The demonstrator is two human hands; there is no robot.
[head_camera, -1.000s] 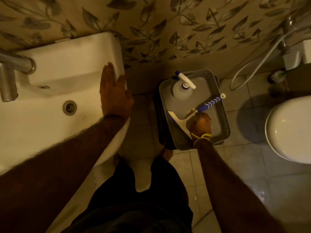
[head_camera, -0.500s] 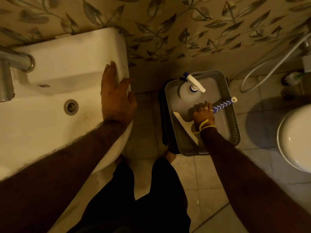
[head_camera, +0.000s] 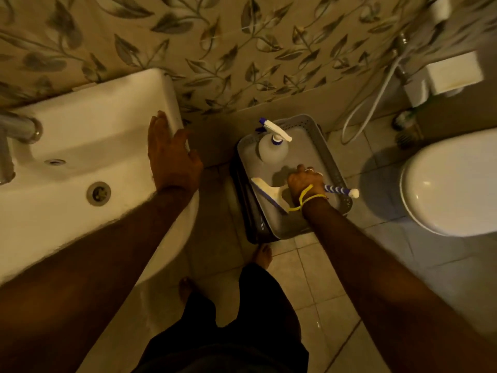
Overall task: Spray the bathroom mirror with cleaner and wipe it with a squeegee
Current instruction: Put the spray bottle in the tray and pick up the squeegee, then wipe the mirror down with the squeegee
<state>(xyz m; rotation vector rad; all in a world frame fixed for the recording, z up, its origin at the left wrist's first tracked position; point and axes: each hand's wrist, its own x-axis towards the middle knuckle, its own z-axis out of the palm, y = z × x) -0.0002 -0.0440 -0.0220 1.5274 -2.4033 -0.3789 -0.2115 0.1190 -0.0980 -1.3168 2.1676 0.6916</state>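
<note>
A grey plastic basket [head_camera: 338, 168] stands on the floor between the sink and the toilet. Inside it, at the far end, a white spray bottle [head_camera: 273, 148] with a blue-tipped trigger stands upright. A squeegee [head_camera: 269, 192] with a white blade and a blue-and-white striped handle lies across the basket. My right hand [head_camera: 305, 183], a yellow band at its wrist, is closed around the handle's middle; the handle end sticks out to the right. My left hand [head_camera: 172, 154] rests flat, fingers spread, on the right rim of the white sink [head_camera: 67, 146]. The mirror is out of view.
A chrome tap [head_camera: 16, 133] sits at the sink's left. A white toilet [head_camera: 451, 184] stands at the right, with a hose [head_camera: 376, 95] and a white box on the leaf-patterned wall. My bare feet stand on the tiled floor [head_camera: 336, 270] just before the basket.
My right hand has shifted along the squeegee handle and closed around it, turning the squeegee so the handle points right. The left hand stays on the sink rim.
</note>
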